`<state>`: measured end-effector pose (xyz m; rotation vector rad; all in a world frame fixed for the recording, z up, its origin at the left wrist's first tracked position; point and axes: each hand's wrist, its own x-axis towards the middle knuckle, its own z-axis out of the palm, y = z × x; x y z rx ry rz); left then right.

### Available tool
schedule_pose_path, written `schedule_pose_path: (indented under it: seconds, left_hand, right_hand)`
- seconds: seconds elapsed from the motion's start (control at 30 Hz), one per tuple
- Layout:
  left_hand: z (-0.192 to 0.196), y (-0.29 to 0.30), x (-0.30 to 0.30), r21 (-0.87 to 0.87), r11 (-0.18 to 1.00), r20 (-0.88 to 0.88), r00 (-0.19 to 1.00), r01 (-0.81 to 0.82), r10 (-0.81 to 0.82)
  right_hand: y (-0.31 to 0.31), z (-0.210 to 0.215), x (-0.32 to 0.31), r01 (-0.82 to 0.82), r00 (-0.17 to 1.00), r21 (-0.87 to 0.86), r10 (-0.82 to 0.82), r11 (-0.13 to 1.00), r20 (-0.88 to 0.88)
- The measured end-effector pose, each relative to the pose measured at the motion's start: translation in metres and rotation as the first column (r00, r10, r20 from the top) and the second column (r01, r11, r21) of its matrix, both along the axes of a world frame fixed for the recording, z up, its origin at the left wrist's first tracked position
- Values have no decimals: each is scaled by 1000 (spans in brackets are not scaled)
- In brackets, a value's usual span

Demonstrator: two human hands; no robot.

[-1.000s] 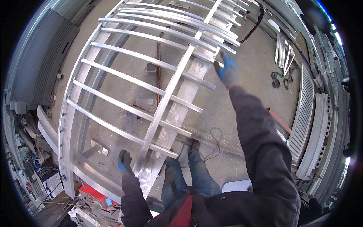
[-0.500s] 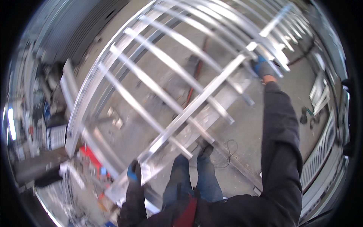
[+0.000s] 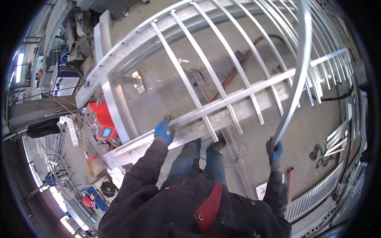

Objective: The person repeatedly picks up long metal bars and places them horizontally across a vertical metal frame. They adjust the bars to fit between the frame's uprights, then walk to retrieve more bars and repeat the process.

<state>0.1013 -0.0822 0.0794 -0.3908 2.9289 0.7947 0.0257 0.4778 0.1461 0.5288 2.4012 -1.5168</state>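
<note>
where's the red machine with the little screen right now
In the head view, the red machine stands on the floor at the person's left, just beyond the left hand and beneath the lower left end of the metal grille frame.

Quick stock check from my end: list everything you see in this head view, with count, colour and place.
Barred metal frame: one, silver, held up across the centre.
Curved rail: one, silver, frame's right edge.
Machine: one, red, on the floor at left.
Hose: one, red, floor under the frame.
Slatted panel: one, pale, floor at lower right.
Floor: grey concrete.
Left hand: blue glove, gripping the frame's centre bar.
Right hand: blue glove, gripping the curved rail's lower end.
</note>
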Motion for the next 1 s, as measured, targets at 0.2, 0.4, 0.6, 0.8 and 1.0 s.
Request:
schedule_pose_path:
  seconds: [0.2,0.4,0.6,0.8,1.0]
  left_hand:
    - [-17,-15,-4,8,969,325,916,246,-235]
    - [-41,-49,10,-32,943,320,897,332,-305]
    - [-24,-97,51,-83,966,377,905,246,-198]
    - [-29,-115,85,-85,968,264,943,234,-205]
    - [-40,-73,55,-54,966,244,942,251,-231]
  right_hand:
    - [-112,106,-2,-33,995,-380,-3,924,-95]
    - [-179,125,-7,47,986,-228,-83,973,-147]
    - [-199,120,86,-102,995,10,102,995,-9]
    - [-185,80,193,-196,980,111,199,974,-10]
    - [-149,80,331,-395,912,120,373,911,172]
